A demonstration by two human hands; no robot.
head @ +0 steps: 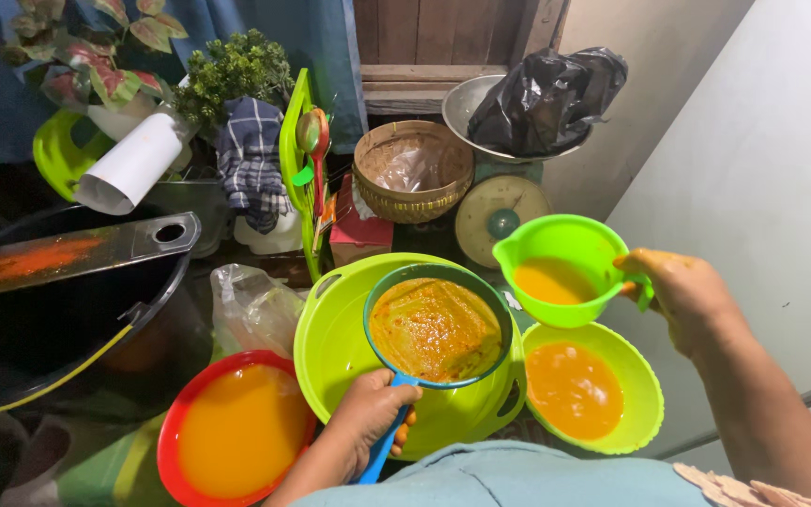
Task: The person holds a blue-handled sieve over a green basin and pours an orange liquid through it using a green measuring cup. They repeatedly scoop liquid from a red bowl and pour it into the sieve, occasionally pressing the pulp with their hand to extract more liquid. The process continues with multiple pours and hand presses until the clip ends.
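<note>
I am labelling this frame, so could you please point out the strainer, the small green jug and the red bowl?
strainer [434, 329]: head view, on the orange pulp inside it.
small green jug [565, 242]: head view, on its inner back wall.
red bowl [173, 422]: head view, on its left rim.

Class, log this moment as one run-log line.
left hand: grips blue sieve handle | sieve: over large green basin | right hand: holds green jug of orange liquid
</note>
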